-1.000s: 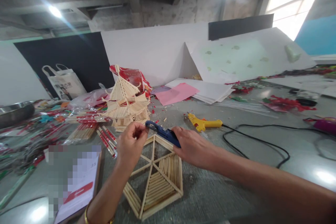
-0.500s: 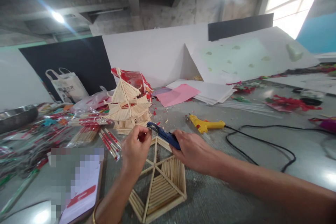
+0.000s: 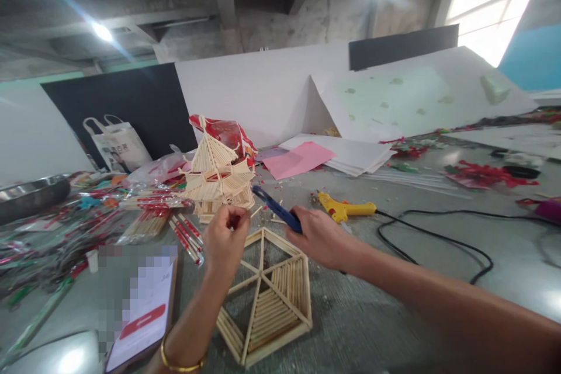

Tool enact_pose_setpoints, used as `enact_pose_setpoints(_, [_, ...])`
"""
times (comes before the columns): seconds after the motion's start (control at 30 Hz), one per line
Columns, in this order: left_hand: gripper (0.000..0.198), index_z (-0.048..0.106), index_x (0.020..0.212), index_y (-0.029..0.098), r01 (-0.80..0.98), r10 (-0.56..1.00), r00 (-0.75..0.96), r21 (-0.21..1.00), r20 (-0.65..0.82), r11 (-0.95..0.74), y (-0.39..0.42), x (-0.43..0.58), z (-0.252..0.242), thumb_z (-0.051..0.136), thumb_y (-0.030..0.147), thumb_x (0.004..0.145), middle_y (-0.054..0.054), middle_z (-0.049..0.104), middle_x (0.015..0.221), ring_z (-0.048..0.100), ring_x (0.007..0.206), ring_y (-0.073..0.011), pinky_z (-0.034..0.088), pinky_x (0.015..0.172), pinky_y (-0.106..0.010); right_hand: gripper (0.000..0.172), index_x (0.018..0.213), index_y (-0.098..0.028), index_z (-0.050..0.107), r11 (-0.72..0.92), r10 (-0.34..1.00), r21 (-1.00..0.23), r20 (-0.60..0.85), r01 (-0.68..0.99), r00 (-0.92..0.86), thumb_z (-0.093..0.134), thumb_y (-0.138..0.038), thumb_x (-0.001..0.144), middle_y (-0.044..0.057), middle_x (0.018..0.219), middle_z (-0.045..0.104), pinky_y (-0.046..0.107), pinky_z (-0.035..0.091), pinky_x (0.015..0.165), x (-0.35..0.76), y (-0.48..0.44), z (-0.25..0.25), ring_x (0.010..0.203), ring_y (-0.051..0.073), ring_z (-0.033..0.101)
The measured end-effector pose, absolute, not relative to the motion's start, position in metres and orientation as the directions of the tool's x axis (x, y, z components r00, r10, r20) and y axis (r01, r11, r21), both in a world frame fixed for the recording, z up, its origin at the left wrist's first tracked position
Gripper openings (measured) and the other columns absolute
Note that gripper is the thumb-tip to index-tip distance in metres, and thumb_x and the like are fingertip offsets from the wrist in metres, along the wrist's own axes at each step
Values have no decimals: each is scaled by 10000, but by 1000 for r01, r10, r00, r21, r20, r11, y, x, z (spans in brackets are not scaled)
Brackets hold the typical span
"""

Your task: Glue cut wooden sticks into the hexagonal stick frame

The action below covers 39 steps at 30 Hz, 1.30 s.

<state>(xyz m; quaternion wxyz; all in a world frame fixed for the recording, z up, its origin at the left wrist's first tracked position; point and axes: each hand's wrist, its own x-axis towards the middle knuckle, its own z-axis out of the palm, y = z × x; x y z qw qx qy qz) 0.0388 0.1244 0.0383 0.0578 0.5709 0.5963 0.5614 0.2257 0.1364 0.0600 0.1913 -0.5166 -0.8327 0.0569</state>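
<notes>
My left hand is closed in a pinch on a short wooden stick, whose pale end sticks out past the fingertips. My right hand grips blue hand cutters; their head points up and left, a little apart from the stick. Beneath both hands a hexagonal stick frame lies flat on the table, with spokes meeting at its middle. Some of its sections are filled with rows of sticks, while others show the table through them. Behind my left hand stands a tiered stick pagoda.
A yellow glue gun lies to the right, its black cable looping over the table. Wrapped stick bundles and a phone or tablet are at left. Pink paper and white sheets lie farther back.
The cutters have drawn back from my left fingertips, and their head has moved up. The stick's end now shows beyond my left fingers. The view has shifted slightly.
</notes>
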Motion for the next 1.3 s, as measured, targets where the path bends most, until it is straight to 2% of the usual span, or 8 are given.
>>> enact_pose_setpoints(0.17, [264, 562, 876, 167, 297, 822, -302, 867, 484, -401, 129, 39, 35, 655, 312, 676, 3, 626, 738, 586, 669, -117, 449, 645, -228, 276, 783, -147, 595, 335, 941, -332, 164, 882, -296, 423, -363, 793, 97, 771, 652, 235, 322, 516, 233, 160, 56, 660, 175, 597])
enact_pose_setpoints(0.37, [268, 595, 837, 134, 94, 962, -129, 969, 239, -228, 125, 38, 40, 675, 288, 632, -12, 651, 726, 592, 689, -111, 397, 570, -183, 353, 892, -117, 650, 351, 936, -174, 79, 920, -342, 437, -379, 788, 160, 879, 668, 269, 415, 586, 217, 181, 57, 787, 244, 634])
enact_pose_setpoints(0.53, [223, 597, 787, 131, 169, 993, 110, 985, -38, 19, 118, 29, 44, 679, 243, 613, -3, 654, 673, 498, 535, -55, 331, 500, -163, 347, 999, -147, 649, 322, 946, -156, 24, 934, -323, 508, -336, 746, 146, 996, 657, 313, 456, 673, 201, 213, 51, 875, 263, 620])
enact_pose_setpoints(0.7, [206, 583, 755, 129, 304, 946, 225, 939, -234, 160, 115, 33, 50, 659, 286, 646, -35, 675, 700, 435, 478, -36, 288, 457, -157, 408, 1094, -98, 603, 280, 959, -110, 78, 954, -273, 520, -276, 736, 195, 1099, 602, 366, 448, 763, 192, 230, 39, 989, 293, 571])
enact_pose_setpoints(0.87, [214, 604, 752, 132, 319, 932, 259, 933, -253, 165, 114, 37, 49, 654, 320, 664, -46, 674, 762, 451, 506, -37, 302, 465, -154, 463, 1085, -79, 605, 292, 948, -65, 153, 954, -280, 542, -379, 738, 222, 1153, 556, 408, 415, 815, 188, 240, 29, 1041, 319, 518])
enact_pose_setpoints(1.0, [184, 634, 720, 142, 387, 940, 267, 917, -213, 98, 111, 36, 48, 641, 314, 657, -21, 641, 692, 433, 485, -49, 288, 449, -168, 552, 1092, -65, 599, 308, 936, -45, 191, 950, -295, 506, -492, 755, 229, 1158, 546, 433, 389, 828, 186, 246, 19, 1046, 332, 492])
enact_pose_setpoints(1.17, [124, 677, 700, 190, 646, 942, 316, 753, -112, -127, 108, 31, 44, 594, 275, 663, 7, 617, 591, 494, 513, -103, 346, 500, -209, 638, 1087, -56, 601, 330, 927, -40, 201, 943, -316, 400, -588, 798, 238, 1148, 547, 447, 349, 853, 186, 247, 12, 1069, 341, 460])
enact_pose_setpoints(1.3, [146, 695, 704, 212, 695, 926, 375, 677, -53, -243, 105, 29, 43, 566, 272, 671, -3, 650, 625, 556, 573, -141, 387, 535, -227, 623, 1081, -55, 601, 344, 924, -39, 194, 938, -330, 410, -577, 801, 228, 1138, 556, 439, 347, 851, 187, 246, 12, 1055, 334, 472])
